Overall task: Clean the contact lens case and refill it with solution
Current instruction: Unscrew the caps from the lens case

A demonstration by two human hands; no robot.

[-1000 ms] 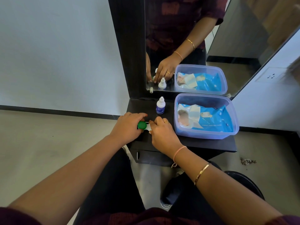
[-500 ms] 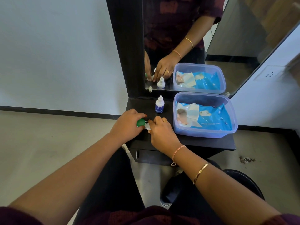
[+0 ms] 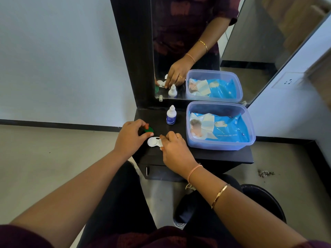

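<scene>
- Since the earlier frames, the cap (image 3: 148, 130) has been taken off the case (image 3: 153, 141). It is now held just up and left of the case, apart from it, and the case's left well is uncovered and shows white.
- The green cap is pinched between the thumb and fingers of the left hand (image 3: 131, 138), near the centre of the frame.
- The case is laid on the dark shelf (image 3: 223, 155), just right of the left hand. Its right half is gripped under the curled fingers of the right hand (image 3: 176, 149), so that end cannot be seen.
- The bottle (image 3: 171, 115), white with a blue label, is stood upright on the shelf above the case and apart from it, with its tip closed.
- A clear tub (image 3: 215, 108) is set on the right part of the shelf, near the bottle but not touching it. A blue pack of wipes (image 3: 227, 129) is laid inside it.
- A mirror (image 3: 197, 42) is fixed behind the shelf in the upper middle of the frame. The right hand, case, bottle and tub are reflected in it.
- A ring (image 3: 179, 138) is worn on the right hand and a bangle (image 3: 219, 196) on that forearm.
</scene>
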